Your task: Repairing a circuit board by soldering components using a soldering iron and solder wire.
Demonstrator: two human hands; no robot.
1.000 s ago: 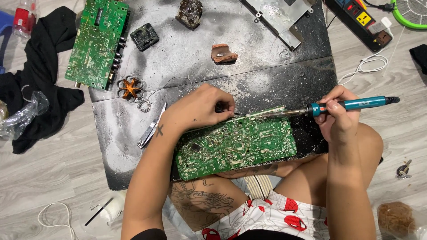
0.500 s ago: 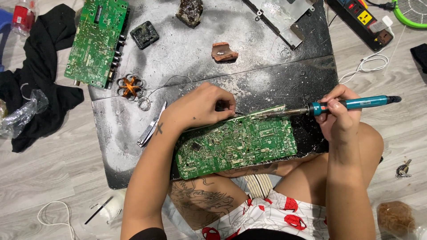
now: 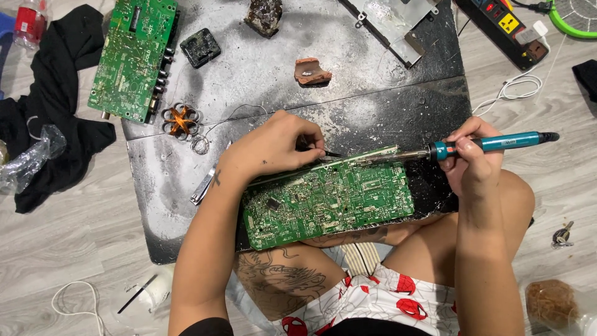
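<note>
A green circuit board (image 3: 329, 202) stands tilted on its long edge against my legs, at the near side of a scorched metal work plate (image 3: 261, 74). My left hand (image 3: 273, 146) rests on the board's top edge and pinches thin dark tweezers (image 3: 326, 153) at it. My right hand (image 3: 469, 163) grips a teal soldering iron (image 3: 497, 144); its metal tip points left and meets the board's top edge close to the tweezers.
A second green circuit board (image 3: 134, 59), a black square part (image 3: 200, 47), a copper coil (image 3: 181, 119), a brown chunk (image 3: 311, 71) and a metal bracket (image 3: 392, 25) lie on the plate. Black cloth (image 3: 50, 124) lies left, a power strip (image 3: 507, 28) top right.
</note>
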